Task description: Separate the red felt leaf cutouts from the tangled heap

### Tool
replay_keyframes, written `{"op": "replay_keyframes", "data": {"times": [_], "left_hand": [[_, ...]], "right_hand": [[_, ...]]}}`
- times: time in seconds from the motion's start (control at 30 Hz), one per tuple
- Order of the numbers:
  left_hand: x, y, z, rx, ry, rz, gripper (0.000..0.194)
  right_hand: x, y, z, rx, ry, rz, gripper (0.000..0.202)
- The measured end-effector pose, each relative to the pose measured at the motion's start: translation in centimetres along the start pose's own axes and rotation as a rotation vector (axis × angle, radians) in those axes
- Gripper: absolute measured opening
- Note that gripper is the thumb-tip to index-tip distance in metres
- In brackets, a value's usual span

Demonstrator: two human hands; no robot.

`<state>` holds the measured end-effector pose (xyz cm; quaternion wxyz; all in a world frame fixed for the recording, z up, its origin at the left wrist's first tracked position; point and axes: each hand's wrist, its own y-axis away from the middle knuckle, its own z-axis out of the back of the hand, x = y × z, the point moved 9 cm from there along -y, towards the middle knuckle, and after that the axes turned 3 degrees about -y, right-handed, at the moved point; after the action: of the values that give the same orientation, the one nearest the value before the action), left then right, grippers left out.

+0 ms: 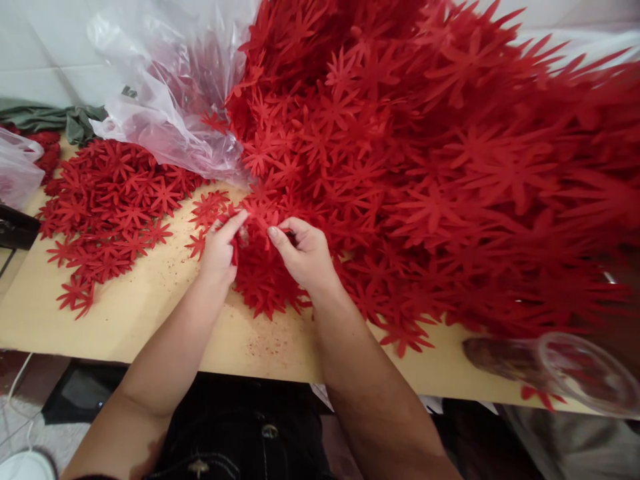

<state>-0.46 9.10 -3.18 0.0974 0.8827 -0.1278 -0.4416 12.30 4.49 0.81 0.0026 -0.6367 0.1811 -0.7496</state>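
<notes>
Both hands meet above the front of a large heap of red star-shaped flower pieces (pixel 400 167). My left hand (pixel 223 245) is closed, thumb and fingers pinching the left side of a red flower piece (pixel 257 217); more red material shows beneath its fingers. On the right side of that piece, my right hand (pixel 303 252) pinches a petal between thumb and forefinger. A smaller pile of red flower pieces (pixel 117 200) lies to the left on the tan table (pixel 155 300).
A clear plastic bag (pixel 175 120) stands behind my left hand. At the front right lies a transparent round container (pixel 585 373). Green cloth (pixel 55 120) and another plastic bag (pixel 17 167) are at the far left. Red crumbs dot the table near my wrists.
</notes>
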Motion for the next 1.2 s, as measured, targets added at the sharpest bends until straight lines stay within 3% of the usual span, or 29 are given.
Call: {"op": "replay_keyframes", "data": {"times": [0.17,0.33,0.47,0.67,0.93,1.1,1.2], "left_hand": [[-1.7,-0.8,1.1,-0.032,0.057,0.012,0.019],[-0.8,0.0,-0.7,0.103,-0.049,-0.032,0.015],[0.1,0.7,-1.9,0.195,-0.103,0.002,0.02],[0.3,0.8,-2.2,0.272,-0.188,-0.006,0.028],[0.2,0.8,-2.4,0.254,-0.281,-0.118,0.031],[-0.7,0.4,-1.0,0.08,-0.277,-0.162,0.032],[-1.5,-0.1,0.1,-0.008,-0.232,-0.2,0.031]], "right_hand": [[0.4,0.1,1.1,-0.057,0.061,0.013,0.042],[0.2,0.2,2.3,-0.195,0.097,-0.009,0.052],[-0.9,0.0,3.1,-0.294,0.036,-0.03,0.042],[-1.1,-0.1,2.5,-0.27,-0.019,0.008,0.032],[-1.3,0.1,1.3,-0.185,-0.109,-0.051,0.041],[-0.6,0.1,1.3,-0.179,-0.03,-0.025,0.049],[-0.6,0.2,2.7,-0.28,-0.011,-0.017,0.046]]}}
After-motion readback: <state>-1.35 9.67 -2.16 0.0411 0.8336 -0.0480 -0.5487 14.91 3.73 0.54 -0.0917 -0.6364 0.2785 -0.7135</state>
